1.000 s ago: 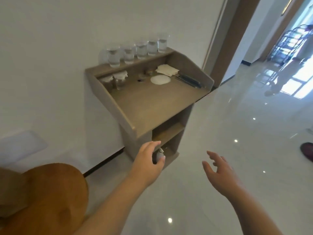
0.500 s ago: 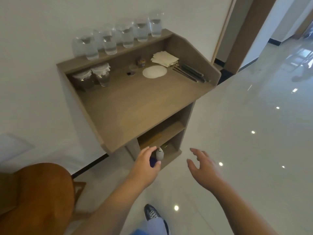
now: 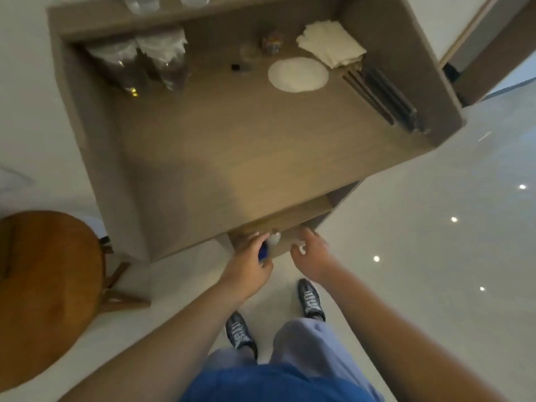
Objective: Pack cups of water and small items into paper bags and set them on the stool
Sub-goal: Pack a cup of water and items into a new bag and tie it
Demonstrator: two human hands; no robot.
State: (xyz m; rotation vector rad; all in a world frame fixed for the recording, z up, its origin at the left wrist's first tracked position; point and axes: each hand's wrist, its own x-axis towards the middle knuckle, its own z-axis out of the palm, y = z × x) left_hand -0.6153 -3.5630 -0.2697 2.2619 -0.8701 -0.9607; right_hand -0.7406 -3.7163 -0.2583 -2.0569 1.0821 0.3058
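While the person stood close to the wooden stand (image 3: 232, 140), both hands reached for the open shelf (image 3: 304, 211) under its top. The left hand (image 3: 249, 265) was curled round a small blue and white thing (image 3: 264, 251), with the white end poking out past the fingers. I could not tell what that thing was. The right hand (image 3: 314, 255) was just to the right of it, loose and spread, holding nothing, with its fingertips at the front edge of the shelf.

The cups of water (image 3: 139, 2) stood far ahead of both hands, on the back ledge of the stand, and only their bottoms showed. The napkins (image 3: 330, 43) and the covered jars (image 3: 162, 62) were on the top, also well ahead of the hands. The stool (image 3: 43, 285) sat well off to the left of the left hand. No paper bag showed clearly, because the top hid most of the shelf.

I think the step was to get something from that shelf, maybe a bag. To do it well, the free right hand should do the reaching, since the left one was full. Going in low and slow would be wise, so the knuckles would not bump the top above them. Putting the small thing down first could help too.
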